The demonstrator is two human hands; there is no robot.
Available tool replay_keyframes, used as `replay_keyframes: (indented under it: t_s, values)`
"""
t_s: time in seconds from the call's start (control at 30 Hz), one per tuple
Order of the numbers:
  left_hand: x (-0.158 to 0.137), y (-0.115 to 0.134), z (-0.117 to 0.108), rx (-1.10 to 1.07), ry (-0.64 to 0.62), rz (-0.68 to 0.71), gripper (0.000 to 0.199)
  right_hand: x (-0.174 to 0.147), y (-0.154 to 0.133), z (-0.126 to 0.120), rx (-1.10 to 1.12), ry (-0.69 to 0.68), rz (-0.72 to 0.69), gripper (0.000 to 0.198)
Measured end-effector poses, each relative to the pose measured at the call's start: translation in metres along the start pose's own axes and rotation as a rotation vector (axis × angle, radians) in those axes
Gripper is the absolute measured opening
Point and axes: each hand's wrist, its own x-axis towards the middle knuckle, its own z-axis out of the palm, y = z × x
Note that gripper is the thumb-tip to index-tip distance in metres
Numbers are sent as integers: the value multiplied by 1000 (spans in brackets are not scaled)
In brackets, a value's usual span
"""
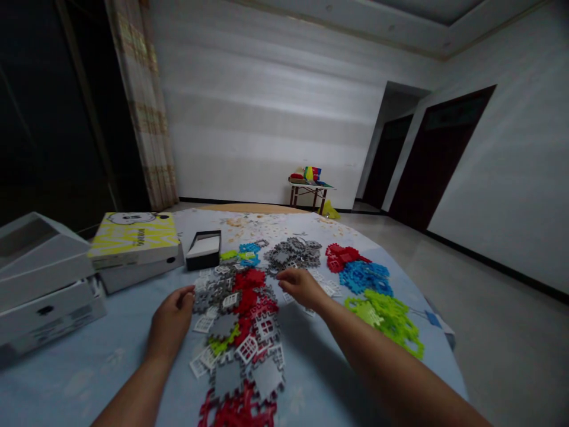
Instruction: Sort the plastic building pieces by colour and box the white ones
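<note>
My left hand (171, 323) is at the left edge of a mixed pile of interlocking plastic pieces, its fingers curled closed; whatever may be in them is hidden. My right hand (303, 287) reaches over the table just in front of the grey piece pile (291, 255). Its thumb and fingers are drawn together, and I cannot make out anything between them. Between the hands lie red pieces (249, 287), flat grey squares (226, 379) with toothed edges and white window-frame pieces (247, 350). More red pieces (240, 412) lie at the near edge.
Sorted heaps of red (342, 257), blue (365, 277) and lime-green pieces (391, 323) lie on the right. A black open box (203, 261), a yellow-lidded box (136, 240) and white boxes (44, 308) stand left on the cloth-covered table (89, 391). A small table (311, 185) is by the wall.
</note>
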Motion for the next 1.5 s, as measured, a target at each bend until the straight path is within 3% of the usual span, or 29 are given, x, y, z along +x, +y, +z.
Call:
replay_keyframes:
  t_s: [0.1,0.27,0.47,0.67,0.83,1.17,1.3,1.5]
  values:
    - [-1,1,0,1,-6,-8,41,-4,-20,27,-219,-75,-123,14]
    - [0,0,0,12,-16,-12,41,0,-33,60,-397,-55,36,29]
    - [2,-4,2,24,4,12,40,7,-22,77,-186,-14,150,33]
    - [3,-7,3,15,13,28,40,-2,-20,55,85,36,113,28]
    - [3,-6,2,50,8,26,41,-28,-24,29,-36,51,-33,19]
    - [3,-6,1,78,28,48,39,-58,-34,13,-232,-265,-335,22]
    - [5,-9,1,88,19,39,40,-58,-36,11,-200,-223,-356,23]
    - [4,-3,-2,120,-5,18,40,-53,-34,2,-146,-41,-389,17]
